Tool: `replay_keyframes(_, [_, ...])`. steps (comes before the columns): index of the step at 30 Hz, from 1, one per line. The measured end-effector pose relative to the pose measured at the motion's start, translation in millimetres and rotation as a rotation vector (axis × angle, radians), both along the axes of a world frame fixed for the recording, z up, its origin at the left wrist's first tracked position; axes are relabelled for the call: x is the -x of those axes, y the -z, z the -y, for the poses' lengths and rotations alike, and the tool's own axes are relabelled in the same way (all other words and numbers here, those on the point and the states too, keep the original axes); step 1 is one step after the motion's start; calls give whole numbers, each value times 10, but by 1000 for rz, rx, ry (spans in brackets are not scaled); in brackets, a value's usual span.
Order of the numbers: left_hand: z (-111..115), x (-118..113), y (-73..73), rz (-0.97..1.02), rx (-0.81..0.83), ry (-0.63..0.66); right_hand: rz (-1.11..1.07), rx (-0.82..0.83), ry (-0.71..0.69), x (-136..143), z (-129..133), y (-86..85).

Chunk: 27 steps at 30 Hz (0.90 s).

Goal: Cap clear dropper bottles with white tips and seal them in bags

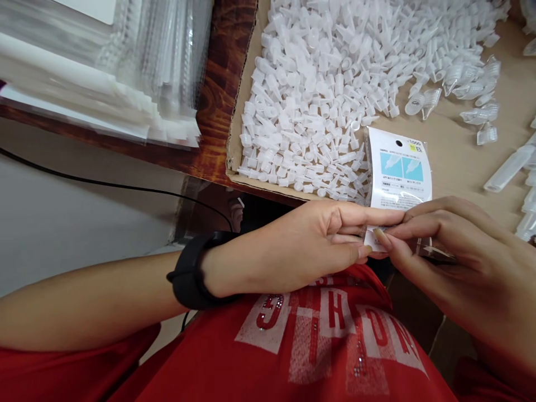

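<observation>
Both hands meet at the near edge of the table [460, 151], just above the person's red shirt [318, 346]. The left hand [301, 245] pinches the lower edge of a small printed packet [397, 173] between thumb and fingers, its grip narrow and closed on the packet's bottom left corner. The right hand [456, 251] pinches the same lower edge from the other side, fingertips nearly touching those of the left. The packet stands up from the two grips, its printed card leaning away over the cardboard sheet. Just beyond it lies a heap of white plastic caps [335, 72]. A stack of clear bags [125, 67] lies far left. A black wristband [195, 271] circles the left wrist
</observation>
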<state>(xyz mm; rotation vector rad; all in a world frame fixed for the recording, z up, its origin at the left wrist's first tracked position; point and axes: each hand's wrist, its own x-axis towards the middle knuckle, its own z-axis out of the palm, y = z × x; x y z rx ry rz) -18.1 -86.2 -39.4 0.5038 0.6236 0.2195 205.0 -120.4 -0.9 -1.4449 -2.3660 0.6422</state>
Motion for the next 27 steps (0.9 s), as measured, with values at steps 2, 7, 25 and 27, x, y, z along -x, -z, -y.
replay_keyframes(2, [4,-9,-8,2,-11,-25,2,0,2,-1,5,-1])
replay_keyframes(7, [25,-28,-18,25,-24,-77,17,-13,18,-8,38,-15])
replay_keyframes(25, [79,-37,20,28,-194,-94,4,-13,108,78,62,-35])
replay_keyframes(27, [83,-40,16,29,-217,-101,11,-24,100,90,41,-18])
